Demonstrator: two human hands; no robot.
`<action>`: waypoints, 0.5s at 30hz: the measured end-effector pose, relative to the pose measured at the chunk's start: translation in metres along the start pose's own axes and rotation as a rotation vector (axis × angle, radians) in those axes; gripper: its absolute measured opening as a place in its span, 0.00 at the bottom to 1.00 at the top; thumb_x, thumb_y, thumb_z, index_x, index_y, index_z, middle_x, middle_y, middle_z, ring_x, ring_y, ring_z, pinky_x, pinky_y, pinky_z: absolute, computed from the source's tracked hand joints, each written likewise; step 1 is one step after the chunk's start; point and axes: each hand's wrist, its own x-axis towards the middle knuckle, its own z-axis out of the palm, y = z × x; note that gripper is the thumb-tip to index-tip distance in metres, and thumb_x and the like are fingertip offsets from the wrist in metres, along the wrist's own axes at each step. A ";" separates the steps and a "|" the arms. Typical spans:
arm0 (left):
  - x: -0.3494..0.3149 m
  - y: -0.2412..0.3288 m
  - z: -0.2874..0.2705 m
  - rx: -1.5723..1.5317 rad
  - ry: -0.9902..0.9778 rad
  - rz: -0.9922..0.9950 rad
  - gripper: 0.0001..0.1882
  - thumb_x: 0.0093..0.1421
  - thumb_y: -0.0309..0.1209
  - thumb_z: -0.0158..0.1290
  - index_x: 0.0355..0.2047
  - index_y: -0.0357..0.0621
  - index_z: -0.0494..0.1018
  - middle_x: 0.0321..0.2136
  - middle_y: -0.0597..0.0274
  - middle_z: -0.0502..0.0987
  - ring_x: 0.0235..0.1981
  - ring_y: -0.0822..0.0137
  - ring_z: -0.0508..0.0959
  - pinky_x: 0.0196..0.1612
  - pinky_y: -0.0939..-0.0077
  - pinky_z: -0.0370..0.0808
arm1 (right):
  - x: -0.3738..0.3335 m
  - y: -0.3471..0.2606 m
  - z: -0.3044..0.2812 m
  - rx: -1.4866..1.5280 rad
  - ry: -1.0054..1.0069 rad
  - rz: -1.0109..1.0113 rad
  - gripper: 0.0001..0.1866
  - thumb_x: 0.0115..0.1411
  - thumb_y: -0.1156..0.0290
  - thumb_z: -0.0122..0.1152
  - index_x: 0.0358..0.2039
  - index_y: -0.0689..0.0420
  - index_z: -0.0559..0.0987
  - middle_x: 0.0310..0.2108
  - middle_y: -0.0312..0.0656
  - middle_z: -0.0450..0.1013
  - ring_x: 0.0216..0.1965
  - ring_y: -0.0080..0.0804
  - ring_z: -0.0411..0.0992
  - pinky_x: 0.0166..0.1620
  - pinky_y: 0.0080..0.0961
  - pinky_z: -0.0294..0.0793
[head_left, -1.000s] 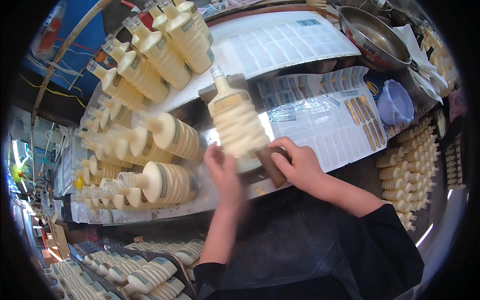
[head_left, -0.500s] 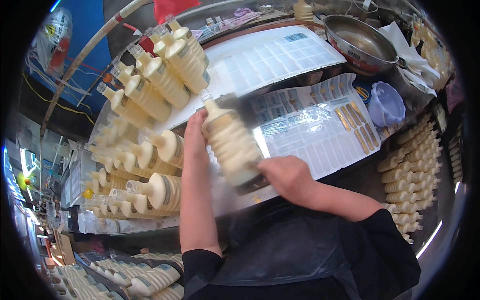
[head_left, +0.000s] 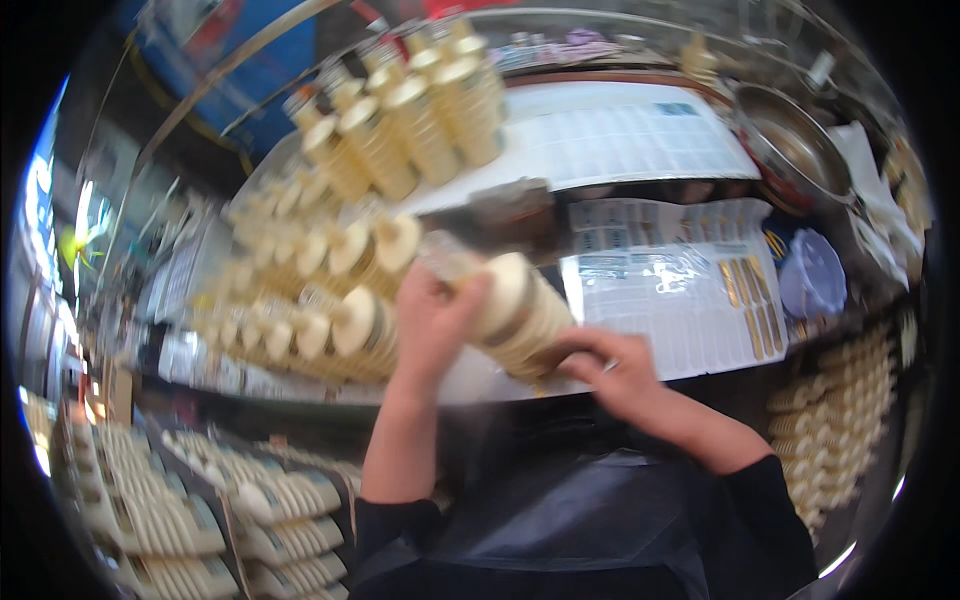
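Observation:
A cream-coloured ribbed bottle (head_left: 522, 305) with a clear neck lies tilted between my hands over the table's front edge. My left hand (head_left: 437, 312) is closed round its neck and shoulder, with the thumb on top. Against the lower end of the bottle, my right hand (head_left: 612, 372) is curled with its fingers on the side; part of the grip is hidden. Right of the bottle is a sheet of labels (head_left: 650, 325), with several gold strips and teal-grey labels still on it. Motion blurs the bottle's outline.
Several similar bottles (head_left: 425, 125) stand at the back left, and more lie in rows (head_left: 360, 325) on the left. A second label sheet (head_left: 620, 135) is at the back. A metal basin (head_left: 790, 145) and a purple bucket (head_left: 812, 275) are on the right. Stacked bottles (head_left: 835, 410) fill the lower right.
The bottle has swung from fairly upright to more slanted, its neck now held in my left hand. My left hand has moved from its side to the neck. The whole view has shifted.

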 end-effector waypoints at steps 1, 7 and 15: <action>-0.008 0.000 0.002 0.043 0.022 0.063 0.12 0.60 0.31 0.64 0.41 0.39 0.78 0.35 0.63 0.80 0.35 0.72 0.78 0.40 0.76 0.75 | 0.001 -0.007 -0.013 0.243 0.034 0.424 0.16 0.65 0.75 0.59 0.53 0.59 0.80 0.41 0.40 0.81 0.40 0.26 0.79 0.46 0.26 0.78; -0.019 0.031 -0.003 0.286 0.153 0.340 0.15 0.55 0.37 0.67 0.32 0.39 0.76 0.26 0.57 0.73 0.28 0.57 0.74 0.32 0.64 0.69 | 0.002 0.022 -0.060 0.551 0.115 0.433 0.20 0.70 0.78 0.49 0.61 0.59 0.71 0.53 0.38 0.73 0.54 0.25 0.72 0.57 0.24 0.71; -0.035 0.046 -0.031 0.513 0.268 0.334 0.17 0.51 0.37 0.69 0.31 0.39 0.76 0.27 0.52 0.74 0.30 0.48 0.75 0.33 0.57 0.70 | -0.007 0.051 -0.079 0.723 0.083 0.491 0.17 0.66 0.79 0.49 0.55 0.62 0.75 0.51 0.42 0.75 0.55 0.31 0.73 0.60 0.29 0.71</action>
